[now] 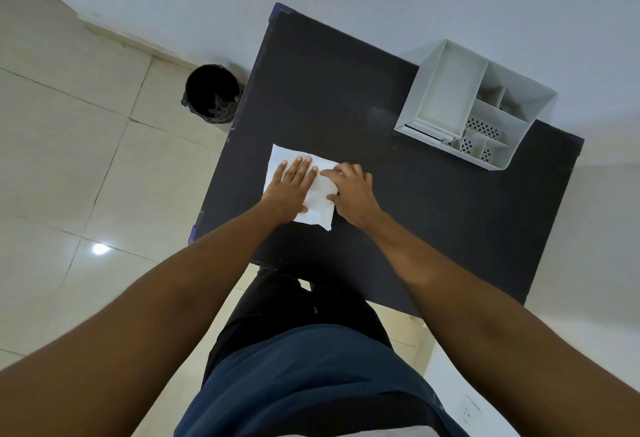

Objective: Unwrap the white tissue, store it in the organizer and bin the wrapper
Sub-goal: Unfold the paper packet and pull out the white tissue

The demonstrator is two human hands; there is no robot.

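Observation:
A white tissue (320, 206) lies spread flat on the black table (433, 221), near its left edge. My left hand (292, 187) rests palm down on the tissue's left part, fingers stretched out and together. My right hand (351, 192) sits at the tissue's right edge with curled fingers pinching or pressing that edge. The white organizer (446, 90) stands at the table's far right, with one long compartment and several small ones that look empty. A black bin (212, 93) stands on the floor left of the table. No separate wrapper shows.
A pale wall runs behind the table and the organizer. Beige floor tiles (86, 159) spread to the left around the bin. My body stands close to the table's near edge. A wall socket (467, 412) shows at lower right.

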